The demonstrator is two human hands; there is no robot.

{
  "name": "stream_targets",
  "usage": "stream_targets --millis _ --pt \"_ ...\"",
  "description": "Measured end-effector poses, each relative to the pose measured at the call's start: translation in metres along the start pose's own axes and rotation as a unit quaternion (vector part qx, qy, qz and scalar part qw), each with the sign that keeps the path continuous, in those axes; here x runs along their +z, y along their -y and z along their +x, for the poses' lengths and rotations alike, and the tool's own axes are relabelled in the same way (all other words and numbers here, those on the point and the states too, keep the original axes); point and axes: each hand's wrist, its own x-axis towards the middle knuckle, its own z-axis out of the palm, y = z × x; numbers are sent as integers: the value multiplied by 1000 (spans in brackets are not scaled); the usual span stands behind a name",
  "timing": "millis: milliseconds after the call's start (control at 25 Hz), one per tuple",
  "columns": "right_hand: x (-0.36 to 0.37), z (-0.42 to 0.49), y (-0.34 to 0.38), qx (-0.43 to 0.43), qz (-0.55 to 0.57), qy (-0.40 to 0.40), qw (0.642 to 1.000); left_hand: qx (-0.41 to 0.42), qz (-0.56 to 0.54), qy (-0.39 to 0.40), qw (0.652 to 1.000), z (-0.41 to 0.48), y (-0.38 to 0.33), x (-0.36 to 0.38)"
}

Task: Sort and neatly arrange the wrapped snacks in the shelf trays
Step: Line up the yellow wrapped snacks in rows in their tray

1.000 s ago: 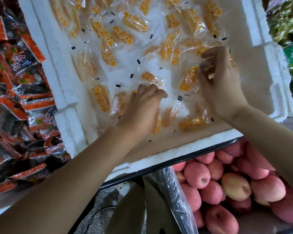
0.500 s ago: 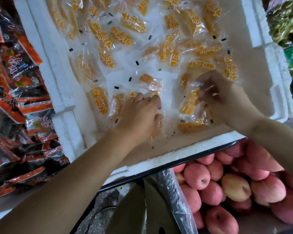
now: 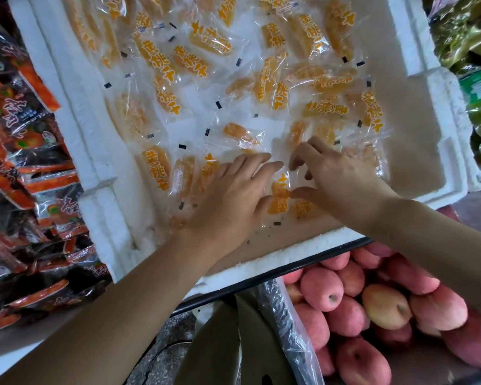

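Note:
A white foam tray (image 3: 439, 151) holds several clear-wrapped yellow snacks (image 3: 195, 61) with orange lettering. My left hand (image 3: 231, 195) lies flat with straight fingers on packets near the tray's front. My right hand (image 3: 336, 176) is beside it, fingers curled, thumb and fingers pinching a clear packet (image 3: 279, 195) between the two hands. The right part of the tray floor is bare.
A tray of dark red-and-orange wrapped snacks (image 3: 25, 168) fills the left. Green and gold packets (image 3: 472, 45) sit in a tray at the right. Below the shelf edge lies a box of red apples (image 3: 372, 309) with a plastic liner (image 3: 292, 337).
My right hand has moved down and left from the tray's right side to meet the left hand. The left hand's fingers have straightened over the packets.

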Motion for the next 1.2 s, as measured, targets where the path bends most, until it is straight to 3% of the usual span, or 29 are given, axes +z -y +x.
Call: stream_targets --millis 80,240,320,440,600,800,880,1040,1200 --pt "-1 -4 -8 25 3 24 999 2 -4 12 1000 1 -7 4" --pt "-1 -3 -11 20 135 60 989 -36 -14 11 999 9 -15 6" --pt "3 -2 -11 9 132 82 988 -33 11 11 999 12 -13 6" --pt "7 -1 -13 -5 31 101 994 -31 46 15 998 12 -5 6" --pt "1 4 -8 -40 -148 153 976 -27 2 73 997 5 5 -1" --pt "-4 13 0 -62 -240 166 954 -47 -8 96 994 4 15 -8" --pt "-9 13 1 -36 -213 131 968 -53 10 88 995 6 14 -6" --pt "-19 8 -5 59 2 15 998 -73 11 41 996 9 9 0" --pt "-1 8 -8 68 42 -12 997 -60 36 15 997 14 7 10"
